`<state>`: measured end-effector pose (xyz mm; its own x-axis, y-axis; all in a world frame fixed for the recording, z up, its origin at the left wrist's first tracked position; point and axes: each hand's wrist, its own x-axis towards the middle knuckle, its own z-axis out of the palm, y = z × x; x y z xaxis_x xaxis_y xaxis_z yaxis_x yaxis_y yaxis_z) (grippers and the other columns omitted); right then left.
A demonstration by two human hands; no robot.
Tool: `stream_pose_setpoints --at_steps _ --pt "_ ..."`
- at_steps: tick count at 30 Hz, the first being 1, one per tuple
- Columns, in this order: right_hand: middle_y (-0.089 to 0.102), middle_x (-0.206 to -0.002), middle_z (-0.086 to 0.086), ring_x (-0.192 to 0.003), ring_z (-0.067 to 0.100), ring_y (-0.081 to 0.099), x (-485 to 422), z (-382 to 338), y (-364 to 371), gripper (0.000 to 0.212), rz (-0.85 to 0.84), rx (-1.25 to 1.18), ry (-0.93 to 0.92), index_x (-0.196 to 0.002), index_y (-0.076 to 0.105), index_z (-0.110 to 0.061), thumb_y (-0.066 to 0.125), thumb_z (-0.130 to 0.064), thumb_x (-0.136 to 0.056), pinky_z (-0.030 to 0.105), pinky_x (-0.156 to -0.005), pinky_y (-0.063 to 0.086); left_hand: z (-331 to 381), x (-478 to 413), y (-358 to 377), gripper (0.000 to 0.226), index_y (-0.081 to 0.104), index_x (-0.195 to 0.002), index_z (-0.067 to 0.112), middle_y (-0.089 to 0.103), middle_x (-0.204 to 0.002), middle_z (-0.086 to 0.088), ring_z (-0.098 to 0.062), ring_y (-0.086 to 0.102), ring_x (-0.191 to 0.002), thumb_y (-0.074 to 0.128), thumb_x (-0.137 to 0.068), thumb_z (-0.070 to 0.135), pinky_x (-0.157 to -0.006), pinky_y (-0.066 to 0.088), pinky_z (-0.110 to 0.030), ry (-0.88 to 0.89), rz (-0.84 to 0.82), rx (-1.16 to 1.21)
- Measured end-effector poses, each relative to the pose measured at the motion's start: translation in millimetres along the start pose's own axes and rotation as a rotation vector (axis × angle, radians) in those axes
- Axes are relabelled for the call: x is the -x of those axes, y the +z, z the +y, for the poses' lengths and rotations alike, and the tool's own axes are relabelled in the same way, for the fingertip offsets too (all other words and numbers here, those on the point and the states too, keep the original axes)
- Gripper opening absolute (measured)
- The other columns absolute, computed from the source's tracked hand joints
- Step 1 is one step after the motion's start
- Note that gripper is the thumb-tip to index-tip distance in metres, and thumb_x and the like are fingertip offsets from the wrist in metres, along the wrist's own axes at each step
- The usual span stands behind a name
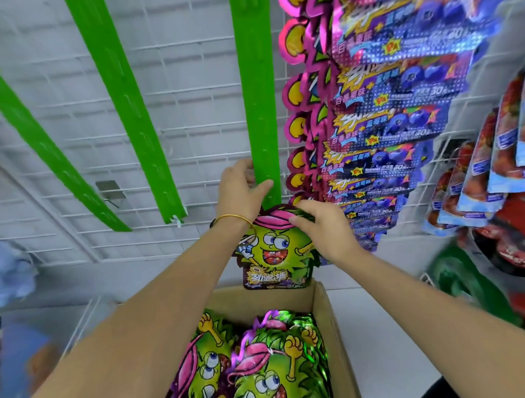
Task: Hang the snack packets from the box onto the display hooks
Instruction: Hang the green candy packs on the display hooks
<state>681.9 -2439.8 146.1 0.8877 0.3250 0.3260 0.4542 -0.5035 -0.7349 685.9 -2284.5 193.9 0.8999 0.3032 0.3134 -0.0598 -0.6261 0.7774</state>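
A green cartoon-face snack packet (273, 250) hangs upright at the bottom end of the rightmost green hanging strip (257, 107). My right hand (324, 229) pinches the packet's pink top edge. My left hand (242, 187) holds the lower end of that strip between thumb and fingers, just above the packet. Below, an open cardboard box (333, 326) holds several more of the same green packets (256, 368).
Two other green strips (119, 93) hang bare on the white wire grid wall (186, 80). A strip full of purple packets (388, 114) hangs right of my hands. Red and blue packets (498, 159) hang at far right. A blue plush toy (4, 273) sits at left.
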Motion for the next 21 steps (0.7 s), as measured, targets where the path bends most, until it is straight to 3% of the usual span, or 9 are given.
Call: stream_pose_setpoints --at_steps 3,7,11,13,15,17,19,21 --pt "0.070 -0.086 0.002 -0.080 0.021 0.062 2 0 -1 0.016 0.069 0.055 -0.073 -0.101 0.068 -0.013 0.059 -0.021 -0.090 0.036 -0.067 0.051 2 -5 1 0.039 0.057 -0.111 0.007 0.058 -0.095 -0.008 -0.018 0.053 -0.084 0.071 -0.077 0.019 -0.083 0.050 -0.034 -0.057 0.026 0.029" --pt "0.072 -0.082 -0.005 -0.076 0.015 0.066 10 -6 -4 0.020 0.241 0.254 -0.274 -0.092 0.070 -0.018 0.053 -0.028 -0.088 0.020 -0.058 0.045 6 -8 -2 0.026 0.060 -0.097 0.001 0.063 -0.092 -0.015 -0.029 0.058 -0.087 0.071 -0.076 0.014 -0.083 0.050 -0.039 -0.039 -0.017 0.060" --pt "0.072 -0.079 -0.004 -0.072 0.017 0.068 9 -12 -8 0.017 0.363 0.341 -0.371 -0.086 0.070 -0.019 0.054 -0.022 -0.085 0.029 -0.055 0.054 12 -13 -11 0.019 0.062 -0.094 0.001 0.063 -0.087 -0.014 -0.024 0.056 -0.080 0.067 -0.080 0.014 -0.074 0.047 -0.031 -0.011 -0.120 -0.019" --pt "0.071 -0.079 -0.001 -0.071 0.021 0.068 8 -13 -7 0.018 0.368 0.373 -0.389 -0.088 0.070 -0.018 0.053 -0.022 -0.085 0.032 -0.055 0.054 15 -14 -19 0.024 0.059 -0.105 0.004 0.066 -0.100 -0.013 -0.025 0.061 -0.090 0.064 -0.083 0.014 -0.084 0.050 -0.034 -0.041 -0.223 -0.001" --pt "0.071 -0.076 0.002 -0.069 0.024 0.067 9 -12 -3 0.018 0.328 0.334 -0.332 -0.091 0.069 -0.018 0.052 -0.024 -0.087 0.033 -0.054 0.053 16 -14 -26 0.027 0.056 -0.111 0.004 0.065 -0.108 -0.012 -0.024 0.062 -0.093 0.060 -0.086 0.012 -0.086 0.049 -0.030 -0.041 -0.312 -0.023" --pt "0.071 -0.079 0.005 -0.071 0.028 0.065 12 -11 5 0.016 0.243 0.233 -0.173 -0.099 0.068 -0.017 0.057 -0.022 -0.089 0.036 -0.056 0.051 18 -9 -34 0.027 0.054 -0.113 0.002 0.063 -0.101 -0.008 -0.021 0.058 -0.086 0.057 -0.088 0.012 -0.074 0.044 -0.020 -0.012 -0.378 -0.117" --pt "0.071 -0.087 0.006 -0.077 0.028 0.064 11 -9 14 0.020 0.144 0.144 0.001 -0.106 0.067 -0.016 0.059 -0.024 -0.090 0.039 -0.062 0.051 13 -5 -38 0.029 0.055 -0.113 0.002 0.065 -0.102 -0.013 -0.028 0.061 -0.088 0.057 -0.088 0.018 -0.076 0.048 -0.029 -0.017 -0.422 -0.163" --pt "0.070 -0.086 0.003 -0.077 0.024 0.062 9 -9 18 0.021 0.096 0.088 0.097 -0.100 0.067 -0.017 0.059 -0.033 -0.090 0.037 -0.061 0.048 7 0 -41 0.028 0.057 -0.107 0.002 0.067 -0.101 -0.021 -0.034 0.063 -0.090 0.057 -0.088 0.023 -0.081 0.049 -0.039 -0.042 -0.458 -0.188"
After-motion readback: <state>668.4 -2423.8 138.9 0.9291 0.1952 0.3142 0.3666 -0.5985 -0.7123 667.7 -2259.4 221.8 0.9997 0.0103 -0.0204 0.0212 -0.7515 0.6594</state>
